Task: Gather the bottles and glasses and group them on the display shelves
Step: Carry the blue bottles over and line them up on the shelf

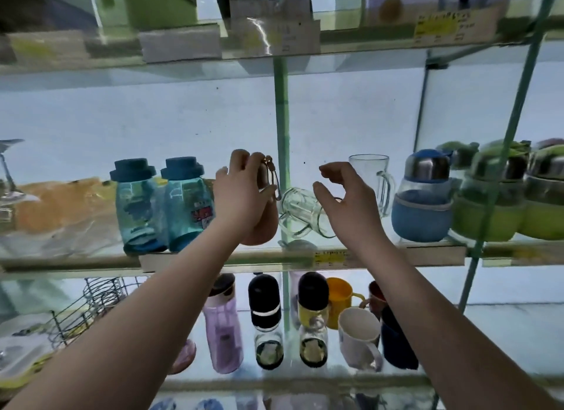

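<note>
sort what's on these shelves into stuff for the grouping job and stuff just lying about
For the job: brown bottle in the left hand; tipped glass mug by the right hand; upright glass mug; teal bottles.
Lying about: wire rack; price tag.

I see a glossy glass shelf point(61, 241), smooth clear glass mug point(300, 214), translucent blue plastic bottles point(139, 208), and a shiny metal collar point(427, 165) on the matt-sleeved jug point(421, 220).
</note>
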{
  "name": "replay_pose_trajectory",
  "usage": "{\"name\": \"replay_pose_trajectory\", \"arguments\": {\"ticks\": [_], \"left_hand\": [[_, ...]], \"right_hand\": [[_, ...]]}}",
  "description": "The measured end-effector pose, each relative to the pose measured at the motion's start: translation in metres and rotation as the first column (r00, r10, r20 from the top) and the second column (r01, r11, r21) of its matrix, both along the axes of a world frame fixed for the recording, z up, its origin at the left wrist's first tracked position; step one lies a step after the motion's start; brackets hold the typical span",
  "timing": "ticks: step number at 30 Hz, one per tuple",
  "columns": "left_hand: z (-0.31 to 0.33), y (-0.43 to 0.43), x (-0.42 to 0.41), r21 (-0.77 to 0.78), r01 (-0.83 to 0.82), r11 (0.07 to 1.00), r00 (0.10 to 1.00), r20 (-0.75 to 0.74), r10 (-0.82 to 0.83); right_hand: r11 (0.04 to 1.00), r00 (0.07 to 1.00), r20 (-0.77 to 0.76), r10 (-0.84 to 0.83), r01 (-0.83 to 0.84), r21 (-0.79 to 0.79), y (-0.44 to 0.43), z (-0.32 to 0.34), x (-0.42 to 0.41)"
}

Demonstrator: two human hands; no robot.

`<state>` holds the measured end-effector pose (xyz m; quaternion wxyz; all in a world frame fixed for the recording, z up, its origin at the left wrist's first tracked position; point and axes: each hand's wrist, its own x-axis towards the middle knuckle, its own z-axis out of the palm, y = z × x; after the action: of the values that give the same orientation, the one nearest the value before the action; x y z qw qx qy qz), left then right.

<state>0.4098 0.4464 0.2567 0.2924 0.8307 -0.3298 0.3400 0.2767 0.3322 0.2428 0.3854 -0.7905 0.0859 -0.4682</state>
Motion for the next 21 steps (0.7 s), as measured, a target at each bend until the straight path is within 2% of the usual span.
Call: {"name": "replay_pose_trajectory", "arguments": {"ticks": [4, 12, 21], "left_hand": [[0.001, 0.006, -0.011, -0.038, 0.093, 0.995, 0.996, -0.004, -0.093], [-0.006, 0.005, -0.030, -0.097, 0.172, 0.980, 0.984, -0.037, -0.176], [0.011, -0.011, -0.057, -0.121, 0.151, 0.981, 0.988, 0.003, -0.152]], "right_hand": [[1.000, 1.000, -0.002, -0.025, 0.025, -0.013, 0.009, 0.001, -0.001], [0.997, 0.999, -0.029, -0.046, 0.044, -0.056, 0.008, 0.001, -0.006], [0.996, 0.998, -0.016, -0.054, 0.053, -0.078, -0.022, 0.008, -0.021]]}}
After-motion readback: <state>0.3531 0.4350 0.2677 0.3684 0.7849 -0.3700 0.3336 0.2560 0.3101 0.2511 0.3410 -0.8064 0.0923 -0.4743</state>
